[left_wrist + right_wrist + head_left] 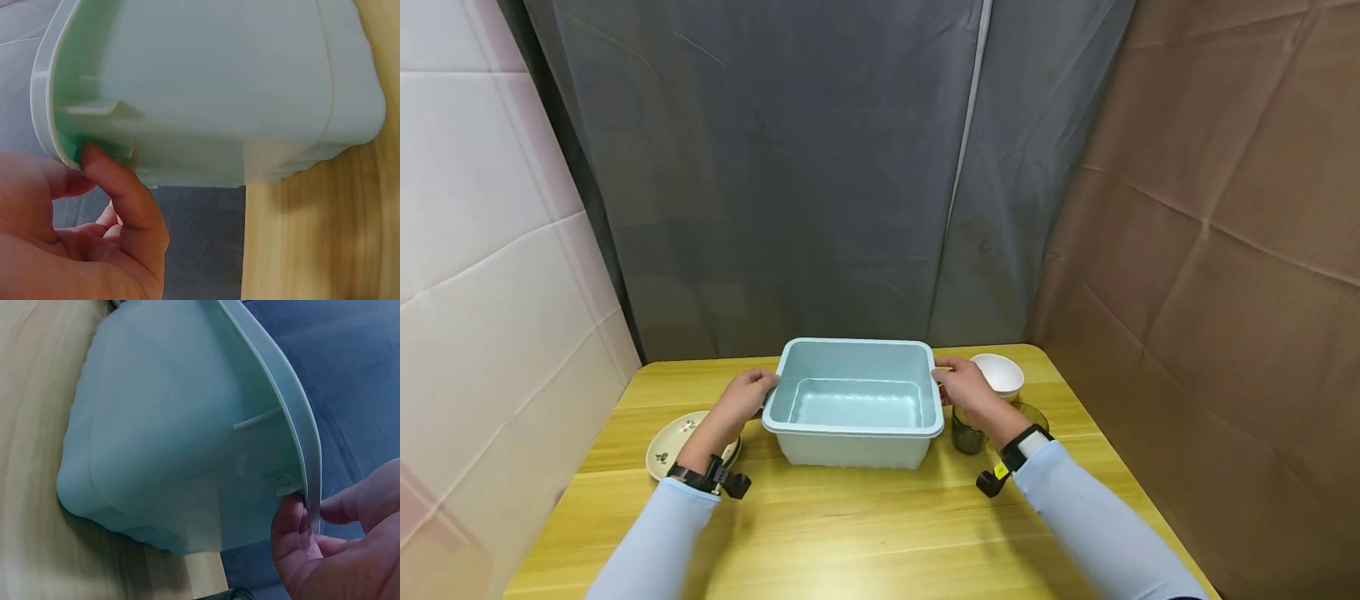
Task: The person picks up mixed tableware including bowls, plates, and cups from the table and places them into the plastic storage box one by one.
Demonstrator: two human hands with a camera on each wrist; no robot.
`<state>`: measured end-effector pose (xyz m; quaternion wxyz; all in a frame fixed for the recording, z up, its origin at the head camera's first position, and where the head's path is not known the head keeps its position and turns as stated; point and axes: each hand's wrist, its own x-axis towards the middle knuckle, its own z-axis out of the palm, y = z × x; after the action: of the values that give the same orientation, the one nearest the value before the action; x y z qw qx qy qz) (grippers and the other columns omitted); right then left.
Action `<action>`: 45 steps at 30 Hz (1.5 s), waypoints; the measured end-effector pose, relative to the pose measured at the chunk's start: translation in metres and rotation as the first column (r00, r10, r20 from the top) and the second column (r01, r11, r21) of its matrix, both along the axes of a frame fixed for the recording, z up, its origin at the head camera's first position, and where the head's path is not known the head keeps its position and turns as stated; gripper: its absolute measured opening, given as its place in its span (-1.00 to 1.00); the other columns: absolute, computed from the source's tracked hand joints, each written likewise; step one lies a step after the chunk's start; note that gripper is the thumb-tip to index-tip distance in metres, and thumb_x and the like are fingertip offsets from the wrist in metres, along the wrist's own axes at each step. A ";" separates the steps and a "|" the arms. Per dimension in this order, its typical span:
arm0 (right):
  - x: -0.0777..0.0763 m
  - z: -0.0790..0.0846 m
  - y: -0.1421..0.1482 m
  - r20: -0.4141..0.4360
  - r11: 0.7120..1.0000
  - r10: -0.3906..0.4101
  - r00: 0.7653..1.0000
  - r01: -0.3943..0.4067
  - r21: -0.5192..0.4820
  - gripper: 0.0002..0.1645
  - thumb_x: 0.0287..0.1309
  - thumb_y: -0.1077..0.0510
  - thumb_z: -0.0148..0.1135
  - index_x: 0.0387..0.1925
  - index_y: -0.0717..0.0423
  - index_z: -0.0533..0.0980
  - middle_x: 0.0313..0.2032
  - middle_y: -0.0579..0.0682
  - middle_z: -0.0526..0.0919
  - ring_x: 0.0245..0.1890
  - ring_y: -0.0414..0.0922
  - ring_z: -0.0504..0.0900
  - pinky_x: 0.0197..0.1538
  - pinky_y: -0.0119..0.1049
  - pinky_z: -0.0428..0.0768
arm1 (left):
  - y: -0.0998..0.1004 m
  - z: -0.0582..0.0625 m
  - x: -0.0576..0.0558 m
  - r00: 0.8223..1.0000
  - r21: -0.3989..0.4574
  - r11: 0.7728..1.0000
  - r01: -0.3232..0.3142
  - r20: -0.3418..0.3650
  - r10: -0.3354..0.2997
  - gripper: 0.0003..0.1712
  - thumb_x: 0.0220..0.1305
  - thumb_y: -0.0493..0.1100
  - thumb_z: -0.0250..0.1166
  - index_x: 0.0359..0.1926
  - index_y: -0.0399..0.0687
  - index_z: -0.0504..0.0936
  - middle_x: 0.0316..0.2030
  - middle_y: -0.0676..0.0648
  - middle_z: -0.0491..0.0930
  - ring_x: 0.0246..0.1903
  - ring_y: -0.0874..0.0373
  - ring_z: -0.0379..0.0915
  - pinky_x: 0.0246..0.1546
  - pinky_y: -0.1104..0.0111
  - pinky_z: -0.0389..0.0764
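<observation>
A light blue-green plastic basin (857, 450) with a rolled rim stands over the middle of the table, its inside bare. At its left end my left hand (751, 392) grips the rim, a curled finger tucked under the lip and the thumb against the outer edge, as the left wrist view shows. On the opposite end my right hand (961, 385) pinches the rim in the same way; in the right wrist view its fingers (289, 534) reach beneath the lip. The basin's lower edge lies close over the wood.
Left of the basin lies a cream plate (668, 442) with a dark floral print, partly behind the left wrist. Beyond the right forearm are a white bowl (1000, 372) and dark glass cups (967, 435). A grey curtain (775, 183) hangs behind the wooden table (850, 533).
</observation>
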<state>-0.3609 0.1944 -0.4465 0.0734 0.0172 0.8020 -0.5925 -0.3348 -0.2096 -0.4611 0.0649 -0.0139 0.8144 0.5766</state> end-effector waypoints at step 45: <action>-0.020 -0.004 0.011 -0.011 0.997 0.052 0.999 -0.051 0.053 -0.40 0.75 0.08 0.04 0.60 0.27 0.37 0.33 0.38 0.61 0.15 0.32 0.71 -0.02 -0.18 0.76 | 0.009 -0.010 0.011 0.998 0.001 0.999 -0.048 -0.040 0.048 -0.50 0.77 0.06 0.07 0.25 -0.32 0.56 0.00 -0.24 0.62 -0.09 -0.02 0.61 -0.09 0.26 0.73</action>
<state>-0.3805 0.2049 -0.4503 0.0830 -0.0054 0.8180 -0.5692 -0.3238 -0.2003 -0.4711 0.0345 -0.0220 0.8149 0.5782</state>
